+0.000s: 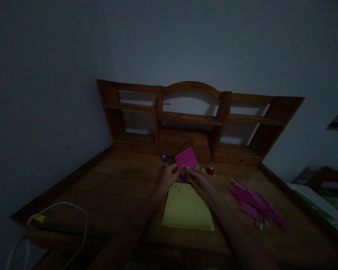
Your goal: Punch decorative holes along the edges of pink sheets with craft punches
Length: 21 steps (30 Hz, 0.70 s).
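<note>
My left hand (170, 177) is closed in a pinch at the lower edge of a pink sheet of paper (188, 156). Small punched holes run along the sheet's left side. Opposite it, my right hand (199, 179) has its fingers wrapped round a small green paper punch (186, 171), close to the pink paper; its far side is hidden. Below both hands lies yellow paper (188, 210) with a few tiny pink bits on it. Around the hands stand a purple punch (164, 158), a red punch (211, 170) and other small punches, partly covered by my fingers.
A pile of cut pink paper strips (255, 202) lies on the desk at the right. A white cable (86, 221) loops over the front left edge beside a yellow item (40, 218). Wooden shelves (190, 119) stand along the back. The room is dim.
</note>
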Tool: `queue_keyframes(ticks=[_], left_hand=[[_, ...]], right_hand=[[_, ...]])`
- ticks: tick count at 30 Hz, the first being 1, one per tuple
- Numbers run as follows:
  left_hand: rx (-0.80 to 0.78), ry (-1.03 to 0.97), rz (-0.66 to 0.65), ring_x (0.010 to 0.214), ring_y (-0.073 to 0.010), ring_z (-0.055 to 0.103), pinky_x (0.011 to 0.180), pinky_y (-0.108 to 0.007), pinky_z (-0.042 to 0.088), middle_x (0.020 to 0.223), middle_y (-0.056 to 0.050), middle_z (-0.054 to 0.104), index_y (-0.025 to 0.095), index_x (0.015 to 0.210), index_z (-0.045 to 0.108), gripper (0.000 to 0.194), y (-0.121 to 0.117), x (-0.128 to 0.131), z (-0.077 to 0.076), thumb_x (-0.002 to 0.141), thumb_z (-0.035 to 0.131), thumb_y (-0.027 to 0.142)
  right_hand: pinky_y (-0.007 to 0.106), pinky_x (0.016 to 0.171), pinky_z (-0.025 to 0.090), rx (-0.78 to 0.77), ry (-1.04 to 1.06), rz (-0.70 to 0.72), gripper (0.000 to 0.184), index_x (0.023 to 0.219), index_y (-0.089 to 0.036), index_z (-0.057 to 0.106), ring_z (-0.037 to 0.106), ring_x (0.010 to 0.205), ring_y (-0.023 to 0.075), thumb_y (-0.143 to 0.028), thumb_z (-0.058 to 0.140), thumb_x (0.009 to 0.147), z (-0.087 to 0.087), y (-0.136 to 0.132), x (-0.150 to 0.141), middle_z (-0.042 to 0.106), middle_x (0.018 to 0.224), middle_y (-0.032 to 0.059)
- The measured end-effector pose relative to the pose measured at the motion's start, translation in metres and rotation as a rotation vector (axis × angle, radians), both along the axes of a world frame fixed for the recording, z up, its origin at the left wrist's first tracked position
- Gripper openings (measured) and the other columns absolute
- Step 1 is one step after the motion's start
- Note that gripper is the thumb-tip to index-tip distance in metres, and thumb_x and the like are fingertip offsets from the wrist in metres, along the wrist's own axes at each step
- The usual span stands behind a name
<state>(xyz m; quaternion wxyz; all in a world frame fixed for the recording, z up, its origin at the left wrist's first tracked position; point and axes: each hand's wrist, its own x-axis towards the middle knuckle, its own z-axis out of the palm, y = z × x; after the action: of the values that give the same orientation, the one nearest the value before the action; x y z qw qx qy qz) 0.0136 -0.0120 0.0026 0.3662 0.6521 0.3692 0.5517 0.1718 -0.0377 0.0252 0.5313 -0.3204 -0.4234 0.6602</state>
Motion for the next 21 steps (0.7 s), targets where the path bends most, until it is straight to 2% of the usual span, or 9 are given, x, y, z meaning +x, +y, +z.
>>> queue_keyframes(ticks=[8,21], left_hand=[[0.009,0.001,-0.004,0.075,-0.0200,0.065,0.068,-0.026,0.049,0.084,-0.007,0.072,0.013,0.086,0.071,0.036,-0.0014,-0.0005,0.0030,0.085,0.060,0.047],[-0.001,-0.021,-0.047,0.076,-0.0192,0.062,0.066,-0.025,0.047,0.084,-0.008,0.070,0.012,0.086,0.070,0.037,-0.0018,0.0019,0.0004,0.084,0.061,0.048]], right_hand=[[0.025,0.059,0.042,0.017,-0.004,0.013,0.027,0.081,-0.018,0.072,0.057,0.066,0.0126,-0.035,0.084,0.064,-0.0018,0.0015,0.0003,0.069,0.084,0.0029],[0.028,0.064,0.043,-0.003,0.016,-0.043,0.026,0.070,-0.018,0.068,0.057,0.070,0.0154,-0.032,0.087,0.058,-0.0005,-0.0001,-0.0022,0.067,0.080,0.0027]])
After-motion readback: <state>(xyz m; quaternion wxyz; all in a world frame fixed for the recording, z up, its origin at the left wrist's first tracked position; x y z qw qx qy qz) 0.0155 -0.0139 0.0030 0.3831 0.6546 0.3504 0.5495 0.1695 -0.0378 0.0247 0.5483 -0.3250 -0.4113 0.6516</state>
